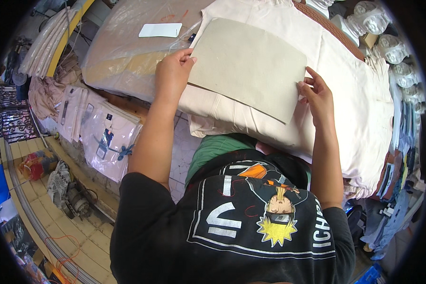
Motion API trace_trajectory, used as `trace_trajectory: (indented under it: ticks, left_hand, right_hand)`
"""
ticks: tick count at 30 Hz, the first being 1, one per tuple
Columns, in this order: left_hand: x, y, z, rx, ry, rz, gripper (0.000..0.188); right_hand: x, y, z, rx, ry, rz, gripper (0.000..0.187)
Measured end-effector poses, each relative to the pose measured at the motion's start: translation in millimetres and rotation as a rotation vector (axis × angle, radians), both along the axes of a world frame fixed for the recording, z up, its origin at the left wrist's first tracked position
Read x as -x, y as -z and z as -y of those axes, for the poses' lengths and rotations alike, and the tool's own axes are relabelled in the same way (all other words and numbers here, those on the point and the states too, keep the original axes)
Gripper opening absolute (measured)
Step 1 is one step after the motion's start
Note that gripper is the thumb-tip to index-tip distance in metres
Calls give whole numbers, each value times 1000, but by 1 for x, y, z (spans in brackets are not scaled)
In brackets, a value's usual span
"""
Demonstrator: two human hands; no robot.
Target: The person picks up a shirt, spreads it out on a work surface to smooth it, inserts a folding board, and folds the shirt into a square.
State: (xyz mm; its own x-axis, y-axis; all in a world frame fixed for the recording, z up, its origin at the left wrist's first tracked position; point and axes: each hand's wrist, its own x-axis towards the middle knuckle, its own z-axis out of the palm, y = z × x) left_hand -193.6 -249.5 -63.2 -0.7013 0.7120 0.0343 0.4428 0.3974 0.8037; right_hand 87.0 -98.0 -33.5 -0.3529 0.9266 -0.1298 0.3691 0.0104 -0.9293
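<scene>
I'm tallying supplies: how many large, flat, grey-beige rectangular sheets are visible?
1: the grey-beige rectangular sheet, over pale cream cloth, bare left hand at its left edge, bare right hand at its right edge. Others beneath may be hidden.

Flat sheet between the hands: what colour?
The flat sheet is plain greyish beige, seen best in the head view.

head-worn fisheye looks down from near above

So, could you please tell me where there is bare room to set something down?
The pale cloth looks free between the right hand and the cloth's right edge; so does the clear plastic cover left of the white card. It is crowded right of the cloth, with plastic-wrapped white forms and hanging garments.
</scene>
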Motion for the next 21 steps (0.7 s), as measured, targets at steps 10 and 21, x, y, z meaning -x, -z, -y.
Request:
trace_trajectory:
  ticks: [10,21]
  left_hand:
    - [-69,8,-18,-12,352,-601,56]
    - [-69,26,-28,87,385,-622,61]
  right_hand:
    - [15,2,2,-10,8,126,51]
    - [14,6,2,12,32,75,50]
